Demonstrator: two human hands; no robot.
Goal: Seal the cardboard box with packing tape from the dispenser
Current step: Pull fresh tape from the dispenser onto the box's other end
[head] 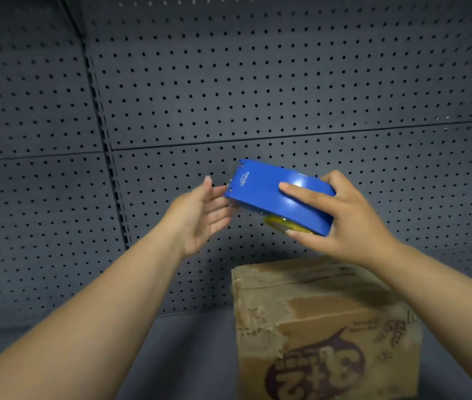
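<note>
A blue tape dispenser (pixel 266 194) is held up in the air in front of the pegboard, tilted, with a yellowish tape roll (pixel 282 225) showing under it. My right hand (pixel 341 220) grips its right end, index finger lying along the blue top. My left hand (pixel 203 217) is open, palm up, with its fingertips at the dispenser's left end; whether they pinch tape there is hidden. Below the right hand stands a worn brown cardboard box (pixel 324 327) with a dark printed logo, its top flaps closed.
A dark grey pegboard wall (pixel 229 82) fills the background, with a vertical slotted post (pixel 104 157) at the left. The box stands on a grey shelf surface (pixel 188 356).
</note>
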